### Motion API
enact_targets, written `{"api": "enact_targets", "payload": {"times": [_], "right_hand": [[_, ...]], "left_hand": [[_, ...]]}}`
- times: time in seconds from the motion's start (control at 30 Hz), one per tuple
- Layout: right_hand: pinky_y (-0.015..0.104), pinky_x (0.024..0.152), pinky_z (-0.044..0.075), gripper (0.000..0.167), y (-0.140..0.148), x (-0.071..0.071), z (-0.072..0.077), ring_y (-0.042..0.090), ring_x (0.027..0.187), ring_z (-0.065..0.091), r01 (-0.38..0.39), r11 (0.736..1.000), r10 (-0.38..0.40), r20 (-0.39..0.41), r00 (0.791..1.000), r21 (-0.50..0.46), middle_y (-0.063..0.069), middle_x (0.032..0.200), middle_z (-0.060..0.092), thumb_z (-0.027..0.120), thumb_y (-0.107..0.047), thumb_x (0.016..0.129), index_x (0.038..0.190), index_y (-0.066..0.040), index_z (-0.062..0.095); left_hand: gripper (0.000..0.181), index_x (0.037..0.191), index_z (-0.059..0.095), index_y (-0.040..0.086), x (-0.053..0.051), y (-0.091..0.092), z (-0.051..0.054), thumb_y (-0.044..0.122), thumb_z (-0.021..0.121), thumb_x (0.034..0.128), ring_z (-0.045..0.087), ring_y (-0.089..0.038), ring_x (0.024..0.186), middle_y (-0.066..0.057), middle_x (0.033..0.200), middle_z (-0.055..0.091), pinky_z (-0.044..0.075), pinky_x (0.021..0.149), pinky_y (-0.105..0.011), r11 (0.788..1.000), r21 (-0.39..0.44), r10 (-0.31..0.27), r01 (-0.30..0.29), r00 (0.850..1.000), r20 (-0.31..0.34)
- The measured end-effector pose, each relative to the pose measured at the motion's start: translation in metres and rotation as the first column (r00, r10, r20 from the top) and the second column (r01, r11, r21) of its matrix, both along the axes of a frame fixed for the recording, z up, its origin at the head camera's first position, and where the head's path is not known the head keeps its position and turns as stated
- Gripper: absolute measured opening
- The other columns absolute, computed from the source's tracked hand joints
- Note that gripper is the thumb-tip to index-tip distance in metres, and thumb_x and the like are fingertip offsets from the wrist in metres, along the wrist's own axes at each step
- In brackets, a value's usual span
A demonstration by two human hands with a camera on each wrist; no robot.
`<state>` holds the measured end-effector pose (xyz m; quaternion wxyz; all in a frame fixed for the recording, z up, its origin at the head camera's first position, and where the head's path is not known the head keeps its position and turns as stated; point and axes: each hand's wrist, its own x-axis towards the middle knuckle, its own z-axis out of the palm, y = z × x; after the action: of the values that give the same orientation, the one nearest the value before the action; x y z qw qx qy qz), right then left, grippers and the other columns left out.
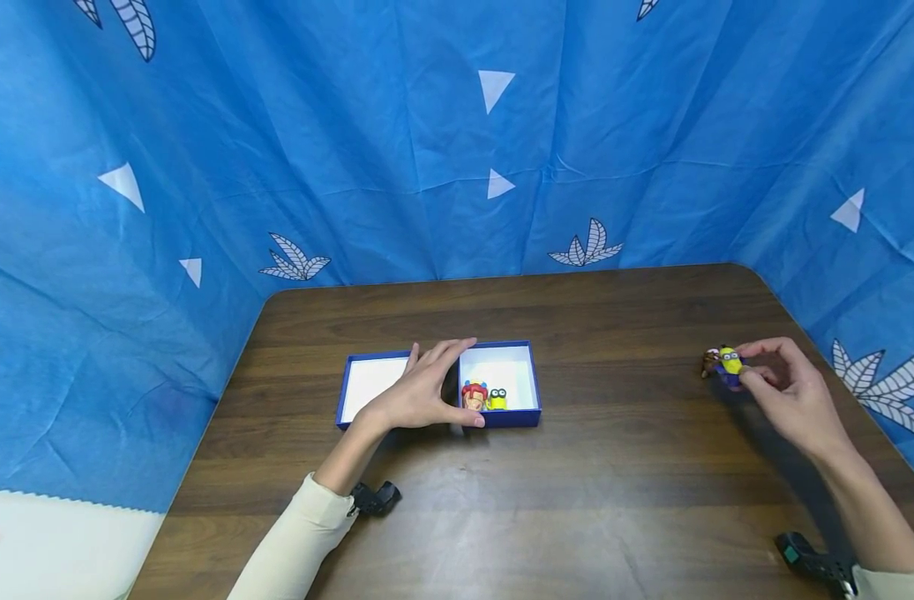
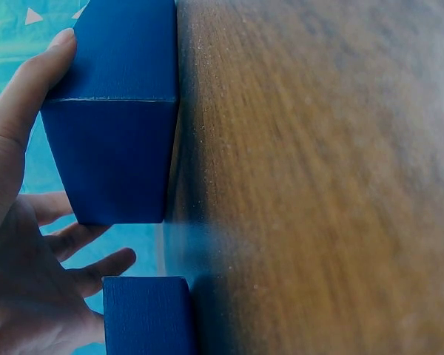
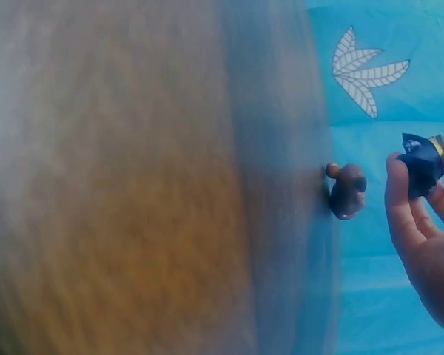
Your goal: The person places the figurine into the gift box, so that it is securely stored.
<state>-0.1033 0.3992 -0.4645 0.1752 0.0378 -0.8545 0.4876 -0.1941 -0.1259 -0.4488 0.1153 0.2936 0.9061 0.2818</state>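
At the middle of the table stands an open blue box [image 1: 501, 421] with a white inside. A red-haired toy figure [image 1: 474, 395] and a yellow goggle-eyed figure [image 1: 497, 400] sit in its near left part. My left hand [image 1: 421, 392] spans the box's left end, thumb on the near wall and fingers towards the far one, holding it. Far to the right, my right hand [image 1: 797, 400] pinches a yellow minion figure [image 1: 730, 360] with dark purple clothing. Close beside that minion is a small brown figure [image 3: 346, 192], partly hidden by it in the head view.
Left of the box lies a shallow blue lid [image 1: 368, 387], white inside, partly covered by my left hand. The wooden table [image 1: 614, 483] ends at a blue curtain [image 1: 397, 150] at the back and sides.
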Motion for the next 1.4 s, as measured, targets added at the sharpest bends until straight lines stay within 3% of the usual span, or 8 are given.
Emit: {"api": "enact_targets", "payload": {"times": [0.13, 0.27, 0.4, 0.53, 0.63, 0.83, 0.97, 1.4], "right_hand": [[0.012, 0.075, 0.06, 0.043, -0.002, -0.003, 0.0, -0.005, 0.087, 0.074, -0.101, 0.995, 0.101, -0.042, 0.994, -0.012, -0.005, 0.126, 0.058, 0.051, 0.016, 0.103, 0.145, 0.006, 0.049], [0.01, 0.085, 0.06, 0.054, -0.005, -0.002, 0.001, -0.008, 0.101, 0.068, -0.151, 0.987, 0.152, -0.014, 0.988, 0.061, -0.007, 0.13, 0.046, 0.044, 0.011, 0.109, 0.161, 0.0, 0.044], [0.007, 0.089, 0.057, 0.045, -0.008, 0.0, 0.002, -0.007, 0.117, 0.056, -0.115, 0.989, 0.115, 0.007, 0.993, 0.092, -0.01, 0.131, 0.042, 0.044, 0.003, 0.112, 0.156, 0.001, 0.053], [0.009, 0.071, 0.051, 0.043, -0.009, 0.001, 0.003, -0.007, 0.101, 0.06, -0.032, 0.991, 0.029, 0.026, 0.999, 0.127, -0.012, 0.124, 0.046, 0.057, -0.005, 0.11, 0.153, -0.007, 0.059], [0.009, 0.067, 0.047, 0.049, -0.009, 0.0, 0.004, -0.009, 0.096, 0.062, 0.005, 0.99, -0.007, 0.015, 1.0, 0.141, -0.014, 0.121, 0.047, 0.067, -0.004, 0.105, 0.153, -0.01, 0.06], [0.001, 0.083, 0.052, 0.055, -0.009, -0.002, 0.005, -0.011, 0.104, 0.064, -0.004, 0.995, 0.007, -0.038, 0.999, 0.096, -0.016, 0.131, 0.055, 0.076, 0.01, 0.093, 0.145, -0.001, 0.062], [0.003, 0.086, 0.055, 0.065, -0.011, -0.002, 0.004, -0.009, 0.106, 0.066, -0.047, 0.997, 0.05, -0.039, 0.998, 0.063, -0.013, 0.134, 0.051, 0.077, 0.017, 0.088, 0.149, 0.001, 0.059], [0.005, 0.084, 0.057, 0.066, -0.027, -0.001, 0.012, -0.01, 0.103, 0.069, -0.095, 0.993, 0.099, -0.05, 0.994, 0.074, -0.009, 0.135, 0.057, 0.074, 0.019, 0.09, 0.151, 0.002, 0.056]], "left_hand": [[0.122, 0.172, 0.024, 0.029, 0.0, 0.0, 0.0, 0.069, 0.089, 0.0768, 0.035, -0.029, 0.164, -0.003, 0.174, 0.035, -0.003, 0.131, -0.077, 1.0, 0.0, 0.001, -0.001, 1.0, 0.001], [0.123, 0.172, 0.024, 0.029, 0.0, 0.0, -0.001, 0.07, 0.089, 0.0765, 0.035, -0.029, 0.164, -0.003, 0.174, 0.035, -0.003, 0.131, -0.077, 1.0, -0.001, 0.005, -0.005, 1.0, 0.001], [0.122, 0.172, 0.023, 0.032, 0.0, 0.0, -0.001, 0.07, 0.088, 0.0767, 0.035, -0.028, 0.164, -0.003, 0.175, 0.035, -0.003, 0.131, -0.077, 1.0, -0.005, 0.005, -0.005, 1.0, 0.0], [0.121, 0.172, 0.023, 0.032, 0.0, 0.001, -0.001, 0.07, 0.088, 0.077, 0.035, -0.029, 0.164, -0.003, 0.175, 0.035, -0.003, 0.131, -0.077, 1.0, -0.006, 0.004, -0.004, 1.0, 0.002], [0.121, 0.172, 0.024, 0.03, 0.0, 0.0, -0.001, 0.069, 0.088, 0.0772, 0.035, -0.029, 0.164, -0.003, 0.175, 0.035, -0.003, 0.131, -0.077, 1.0, -0.003, 0.002, -0.002, 1.0, 0.002], [0.121, 0.172, 0.023, 0.031, 0.0, 0.001, 0.0, 0.068, 0.089, 0.0772, 0.034, -0.029, 0.164, -0.004, 0.175, 0.035, -0.004, 0.131, -0.077, 1.0, 0.001, 0.003, -0.003, 1.0, 0.009], [0.121, 0.172, 0.023, 0.031, 0.0, 0.001, 0.0, 0.068, 0.089, 0.0772, 0.034, -0.029, 0.164, -0.004, 0.175, 0.035, -0.004, 0.131, -0.077, 1.0, -0.001, 0.004, -0.004, 1.0, 0.011], [0.121, 0.172, 0.024, 0.029, 0.0, 0.0, -0.002, 0.069, 0.088, 0.0772, 0.035, -0.029, 0.164, -0.003, 0.175, 0.035, -0.004, 0.131, -0.077, 1.0, -0.001, 0.005, -0.005, 1.0, 0.0]]}}
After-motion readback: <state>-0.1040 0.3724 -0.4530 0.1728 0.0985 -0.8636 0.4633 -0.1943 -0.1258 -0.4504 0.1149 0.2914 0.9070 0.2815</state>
